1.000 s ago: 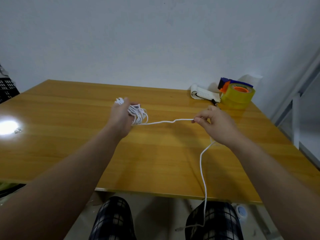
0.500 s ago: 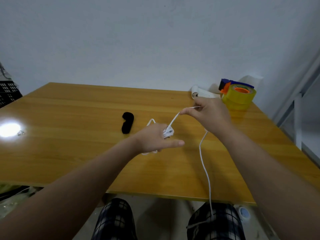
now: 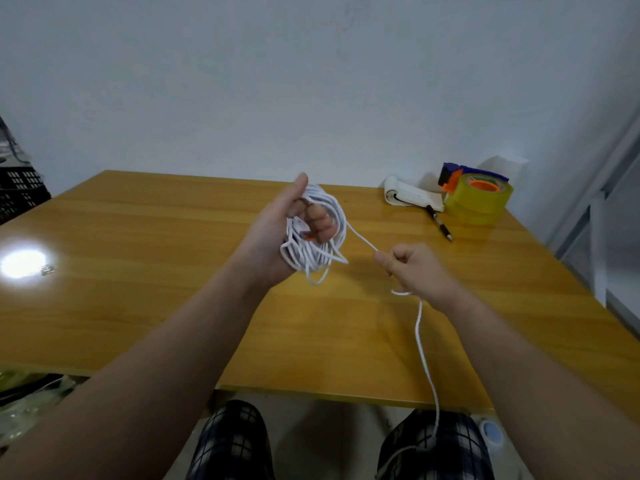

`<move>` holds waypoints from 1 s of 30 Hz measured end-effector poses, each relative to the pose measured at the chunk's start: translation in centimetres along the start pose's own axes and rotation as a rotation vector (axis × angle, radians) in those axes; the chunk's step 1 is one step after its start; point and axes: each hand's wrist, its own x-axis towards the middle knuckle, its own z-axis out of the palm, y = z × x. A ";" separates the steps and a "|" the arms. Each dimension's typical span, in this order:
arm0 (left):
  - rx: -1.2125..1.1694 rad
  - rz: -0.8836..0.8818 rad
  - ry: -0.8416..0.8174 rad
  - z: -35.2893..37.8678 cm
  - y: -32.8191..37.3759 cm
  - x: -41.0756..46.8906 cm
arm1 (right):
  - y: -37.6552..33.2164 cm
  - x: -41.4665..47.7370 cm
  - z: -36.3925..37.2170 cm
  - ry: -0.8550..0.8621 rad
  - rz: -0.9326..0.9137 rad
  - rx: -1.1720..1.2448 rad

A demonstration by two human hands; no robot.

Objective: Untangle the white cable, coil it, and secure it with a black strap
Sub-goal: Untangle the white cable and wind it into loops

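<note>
Presently, above the middle of the wooden table (image 3: 138, 289): left hand (image 3: 273, 237), palm turned toward the camera, fingers curled round a bundle of white cable (image 3: 313, 252) loops, thumb raised beside the top of the coil. Over the table's right half, near it: right hand (image 3: 417, 268), thumb and forefinger pinched on a single strand of the same cable, remaining fingers curled in. The strand runs taut from coil to pinch, then hangs from under that hand past the table's near edge onto checked trousers (image 3: 228, 441). At the table's far right corner: tape dispenser (image 3: 479, 199) with yellow roll, white notepad (image 3: 410, 195) just beside it, pen (image 3: 439, 223) in front. Beyond the table's left end: black crate (image 3: 20, 194).
</note>
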 end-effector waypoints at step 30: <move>0.718 0.173 0.425 -3.9 -0.1 3.8 | -2.1 -1.9 6.2 -0.229 -0.205 -0.920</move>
